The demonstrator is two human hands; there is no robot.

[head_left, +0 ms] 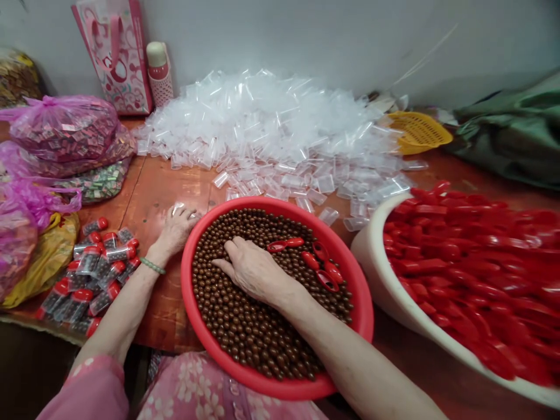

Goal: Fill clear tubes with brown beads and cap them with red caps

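In the head view a red basin point(191, 303) full of round brown balls point(231, 326) sits in front of me. My right hand point(251, 269) lies palm down on the balls, its thumb and fingers apart, with no object visible in it; the fingertips are partly hidden. Several red plastic scoops point(286, 244) rest on the balls to the right of that hand. My left hand point(177, 226) is stretched out flat beside the basin's left rim, its fingertips close to the rim. Whether they touch it I cannot tell. A green beaded bracelet point(152, 266) is around the left wrist.
A large heap of clear plastic tubes point(271, 122) spreads across the back. On the left are filled tubes with red caps point(90, 259) and purple bags point(61, 131). A white tub point(371, 256) of red scoops stands right. Behind are a yellow basket point(420, 131), gift bag point(118, 64) and bottle point(160, 76).
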